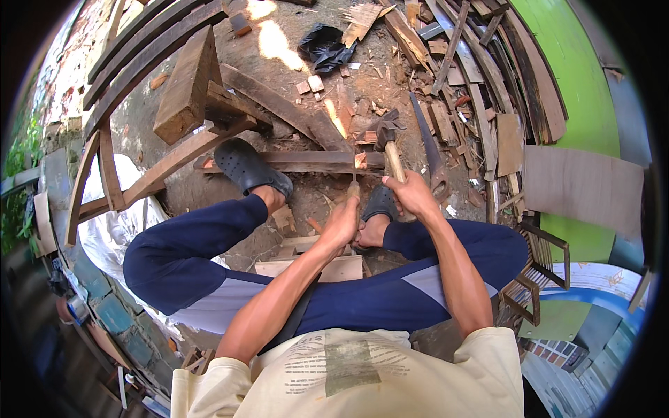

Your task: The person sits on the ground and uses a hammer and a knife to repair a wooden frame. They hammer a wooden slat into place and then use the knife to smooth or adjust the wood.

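My left hand (341, 224) is closed round the wooden handle of a chisel (355, 187). Its thin blade points away from me, against the near side of a dark wooden beam (300, 162), beside a freshly cut pale patch. To the right, my right hand (414, 196) grips a hammer (395, 160) by its light wooden handle. The dark hammer head is raised beyond that hand, near the beam's right end, apart from the chisel handle. One of my feet, in a dark clog (252, 167), rests on or against the beam at the left.
A handsaw (426, 139) lies right of the hammer. Stacked boards (488, 83) line the right side. A thick timber block (188, 90) and a wooden frame (157, 52) stand at the left. A black plastic bag (326, 47) and wood chips litter the far ground.
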Tool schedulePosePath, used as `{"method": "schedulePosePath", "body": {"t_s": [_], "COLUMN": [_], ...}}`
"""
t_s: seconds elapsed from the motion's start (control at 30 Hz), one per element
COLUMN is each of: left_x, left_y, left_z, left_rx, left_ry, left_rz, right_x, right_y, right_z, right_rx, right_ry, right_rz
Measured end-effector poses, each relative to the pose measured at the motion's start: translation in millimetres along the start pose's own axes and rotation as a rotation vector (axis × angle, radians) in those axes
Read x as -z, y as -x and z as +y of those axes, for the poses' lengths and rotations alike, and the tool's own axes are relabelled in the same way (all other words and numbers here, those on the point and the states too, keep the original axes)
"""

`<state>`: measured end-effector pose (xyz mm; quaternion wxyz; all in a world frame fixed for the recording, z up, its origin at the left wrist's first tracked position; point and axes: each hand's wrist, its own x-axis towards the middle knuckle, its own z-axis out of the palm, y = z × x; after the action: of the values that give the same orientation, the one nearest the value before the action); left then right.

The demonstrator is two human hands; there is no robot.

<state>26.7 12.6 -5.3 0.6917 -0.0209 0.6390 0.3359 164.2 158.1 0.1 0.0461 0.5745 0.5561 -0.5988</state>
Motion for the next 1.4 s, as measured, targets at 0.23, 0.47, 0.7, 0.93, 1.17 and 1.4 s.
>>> {"method": "schedulePosePath", "body": {"t_s": [0.23,0.47,0.7,0.93,1.17,1.4], "left_x": [3,11,1,7,1,4], "left_y": [10,-18,4,5,7,3], "left_z": [-9,-51,-23,-33,-10,8], "left_rx": [0.022,-0.104,0.03,0.006,0.107,0.114], "left_ry": [-0.001,-0.175,-0.04,-0.076,-0.052,-0.013], "left_rz": [0.041,0.055,0.036,0.043,0.068,0.02], "right_x": [15,-24,-8,1,-19,-6], "right_y": [17,-30,-46,-26,-59,-43], "right_z": [-62,-19,-15,-61,8,-32], "right_rx": [0.301,0.186,-0.053,0.269,-0.198,0.243], "right_ry": [-0.011,-0.014,0.109,-0.062,0.149,0.091], "right_rz": [0.229,0.297,-0.02,0.343,-0.146,0.345]}}
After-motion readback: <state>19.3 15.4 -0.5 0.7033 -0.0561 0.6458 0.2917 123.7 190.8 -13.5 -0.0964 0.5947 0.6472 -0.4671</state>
